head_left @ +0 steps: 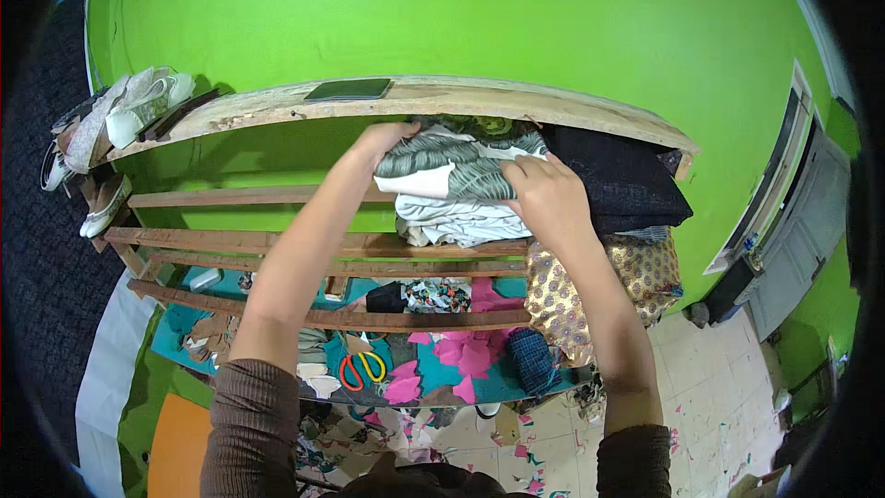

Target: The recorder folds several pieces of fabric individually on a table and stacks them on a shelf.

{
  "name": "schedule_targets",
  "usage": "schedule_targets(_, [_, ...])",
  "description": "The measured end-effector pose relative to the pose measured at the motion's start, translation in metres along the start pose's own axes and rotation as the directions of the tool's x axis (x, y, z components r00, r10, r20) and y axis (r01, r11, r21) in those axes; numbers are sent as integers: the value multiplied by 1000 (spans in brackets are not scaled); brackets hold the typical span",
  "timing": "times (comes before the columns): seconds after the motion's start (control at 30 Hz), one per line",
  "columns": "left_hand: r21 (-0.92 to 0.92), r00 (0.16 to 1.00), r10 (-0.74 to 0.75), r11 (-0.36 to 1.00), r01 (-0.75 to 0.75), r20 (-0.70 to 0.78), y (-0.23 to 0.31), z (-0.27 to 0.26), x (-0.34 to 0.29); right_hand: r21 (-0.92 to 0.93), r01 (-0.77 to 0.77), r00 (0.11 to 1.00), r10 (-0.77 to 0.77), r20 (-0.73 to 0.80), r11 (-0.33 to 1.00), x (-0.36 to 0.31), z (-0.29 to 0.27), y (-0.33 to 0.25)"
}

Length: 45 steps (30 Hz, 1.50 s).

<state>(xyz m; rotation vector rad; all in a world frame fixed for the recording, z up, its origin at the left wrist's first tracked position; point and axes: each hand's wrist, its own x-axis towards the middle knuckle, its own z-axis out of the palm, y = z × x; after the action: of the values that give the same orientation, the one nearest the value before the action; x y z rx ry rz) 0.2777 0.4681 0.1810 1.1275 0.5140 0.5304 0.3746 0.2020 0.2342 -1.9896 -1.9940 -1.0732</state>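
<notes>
Between my two hands is a folded cloth [429, 169] with a grey-green and white pattern. My left hand [380, 146] is closed on its left edge. My right hand [548, 192] grips the right side, fingers lying over the front. Directly below sits a pile of folded white cloth [461, 219] on the wooden slats. Some dark green patterned fabric [475, 124] shows behind the held cloth, under the top board. To the right of my right hand rests a bulky black fabric bundle [618, 175].
A wooden top board [461, 92] carries a dark flat object [348, 89] and bags [138, 111]. Gold patterned fabric [645, 272] hangs at right. Beneath the slats [212, 240], a teal surface [498, 373] holds scissors [373, 367] and pink scraps [461, 353]. Scraps litter the tiled floor [705, 397].
</notes>
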Motion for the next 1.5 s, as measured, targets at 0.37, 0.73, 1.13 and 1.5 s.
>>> schedule_targets(0.37, [965, 897, 437, 256, -53, -66, -52, 3, -6, 110, -143, 975, 122, 184, 983, -19, 25, -10])
schedule_targets(0.73, [841, 675, 557, -82, -535, 484, -60, 61, -76, 240, -418, 885, 333, 326, 876, -14, 29, -22])
schedule_targets(1.13, [893, 628, 635, -311, -325, 449, -91, 70, -100, 51, -394, 915, 397, -70, 918, -47, 80, -38])
schedule_targets(1.5, [935, 571, 747, -334, -118, 339, -132, 91, -200, 36, -344, 939, 344, 2, 938, -102, 31, -75])
